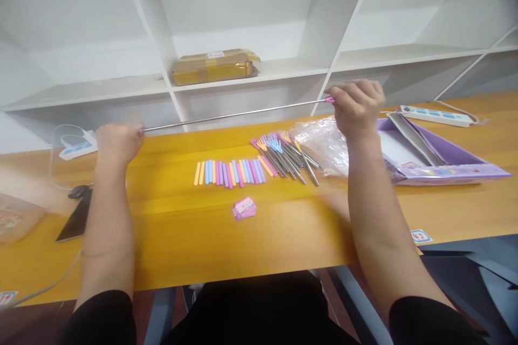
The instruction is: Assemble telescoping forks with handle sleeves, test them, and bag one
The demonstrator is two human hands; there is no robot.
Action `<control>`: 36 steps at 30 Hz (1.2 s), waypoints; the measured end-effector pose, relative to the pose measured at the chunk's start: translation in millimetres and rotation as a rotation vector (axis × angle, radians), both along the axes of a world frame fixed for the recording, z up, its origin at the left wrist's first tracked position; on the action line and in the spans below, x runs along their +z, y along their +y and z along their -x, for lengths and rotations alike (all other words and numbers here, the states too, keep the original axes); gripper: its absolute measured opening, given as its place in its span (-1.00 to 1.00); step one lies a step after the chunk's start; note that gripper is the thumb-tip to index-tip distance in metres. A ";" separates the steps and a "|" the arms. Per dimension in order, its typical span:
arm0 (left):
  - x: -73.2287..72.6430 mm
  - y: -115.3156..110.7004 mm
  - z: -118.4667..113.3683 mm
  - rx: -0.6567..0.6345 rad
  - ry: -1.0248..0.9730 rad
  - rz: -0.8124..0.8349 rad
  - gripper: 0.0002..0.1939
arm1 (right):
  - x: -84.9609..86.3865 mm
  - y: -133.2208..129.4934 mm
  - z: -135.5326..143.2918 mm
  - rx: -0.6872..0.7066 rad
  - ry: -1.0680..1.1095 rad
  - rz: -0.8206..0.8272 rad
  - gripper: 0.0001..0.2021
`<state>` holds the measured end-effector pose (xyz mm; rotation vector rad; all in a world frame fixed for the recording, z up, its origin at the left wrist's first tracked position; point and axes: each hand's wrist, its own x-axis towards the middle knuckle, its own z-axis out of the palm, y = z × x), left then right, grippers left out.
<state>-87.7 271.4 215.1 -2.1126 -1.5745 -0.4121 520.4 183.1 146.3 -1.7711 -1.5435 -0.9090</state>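
Observation:
A thin silver telescopic rod (234,114) is stretched out above the table between my hands. My left hand (119,143) is closed round its left end, where a bit of pink shows. At the other end my right hand (356,105) grips the pink tip. Below the rod, several coloured sticks (230,173) lie side by side in a row. To their right is a pile of metal rods with coloured hand-shaped ends (283,153). A small stack of pink cards (244,208) rests in front of the row.
Clear plastic wrapping (324,143) and an open purple box (449,172) lie on the right of the wooden table (190,248). Power strips (439,115) stand at both sides. A taped carton (214,66) sits on the white shelf behind. A dark flat object (76,216) lies left.

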 end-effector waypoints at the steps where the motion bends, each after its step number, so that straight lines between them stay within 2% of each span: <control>1: 0.8 -0.7 0.8 -0.004 -0.009 -0.002 -0.71 | 1.4 -1.1 -7.1 -0.048 0.030 -0.011 -0.68; 4: 2.6 -3.1 1.5 -0.010 -0.029 -0.014 -0.69 | 6.3 -8.1 -18.1 -0.138 0.072 -0.077 -0.70; 7: 3.1 -4.8 0.5 -0.014 -0.056 -0.011 -0.68 | 10.1 -18.2 -16.2 -0.169 0.097 -0.115 -0.75; 9: 4.2 -7.5 -1.2 -0.002 -0.063 0.001 -0.68 | 11.7 -25.4 -11.8 -0.116 0.109 -0.127 -0.78; 14: 12.2 -24.1 -7.2 0.057 0.000 -0.024 -0.66 | 16.8 -39.1 -3.2 0.136 0.233 -0.092 -0.66; 18: 16.7 -31.5 -5.5 0.074 -0.003 -0.061 -0.66 | 26.5 -43.2 6.6 0.172 0.289 -0.039 -0.64; 27: 17.0 -25.3 15.2 0.078 -0.041 -0.079 -0.69 | 39.0 -42.6 44.8 -0.049 0.213 -0.039 -0.77; 32: 16.0 -13.8 35.4 0.195 0.031 -0.087 -0.76 | 40.2 -50.2 65.6 -0.033 0.213 0.029 -0.76; 36: 17.0 -11.0 41.4 0.189 0.089 -0.100 -0.72 | 40.3 -51.2 74.7 -0.062 0.212 0.083 -0.68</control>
